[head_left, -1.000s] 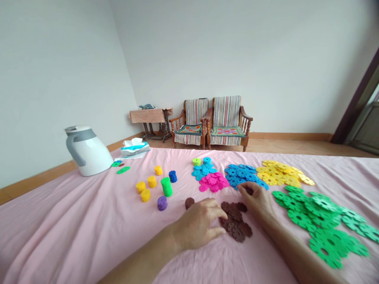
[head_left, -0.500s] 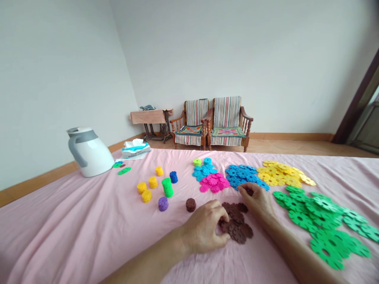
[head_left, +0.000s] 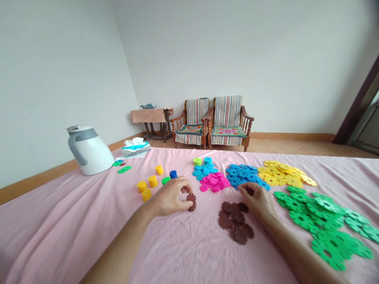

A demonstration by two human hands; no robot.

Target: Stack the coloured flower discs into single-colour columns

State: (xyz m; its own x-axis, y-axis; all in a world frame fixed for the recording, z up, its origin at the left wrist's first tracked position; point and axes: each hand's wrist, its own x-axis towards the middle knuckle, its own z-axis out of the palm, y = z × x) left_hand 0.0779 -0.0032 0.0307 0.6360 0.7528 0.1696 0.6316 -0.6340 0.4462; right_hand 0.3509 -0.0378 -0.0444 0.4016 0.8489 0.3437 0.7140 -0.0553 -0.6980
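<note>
My left hand (head_left: 173,196) is closed in a pinch on a brown notched plastic disc (head_left: 191,197), right over a short brown stack (head_left: 192,207). Whether the disc rests on the stack or hangs just above it is hard to tell. Curled at the far right of the loose brown discs (head_left: 236,221), my right hand (head_left: 258,199) has a brown disc (head_left: 250,191) partly showing under its fingers. The left hand hides the purple stack and most of the green stack (head_left: 166,180). A dark blue stack (head_left: 173,174) and several yellow stacks (head_left: 152,181) stand beyond it.
Loose pink (head_left: 214,182), light blue (head_left: 203,170), blue (head_left: 242,175), yellow (head_left: 281,173) and green discs (head_left: 316,213) lie in piles on the pink cloth (head_left: 177,252). A white jug (head_left: 96,154) and a tissue box (head_left: 136,149) stand at the far left.
My left hand has moved left from the loose brown discs to the brown stack, carrying a brown disc. The right hand has stayed in about the same place.
</note>
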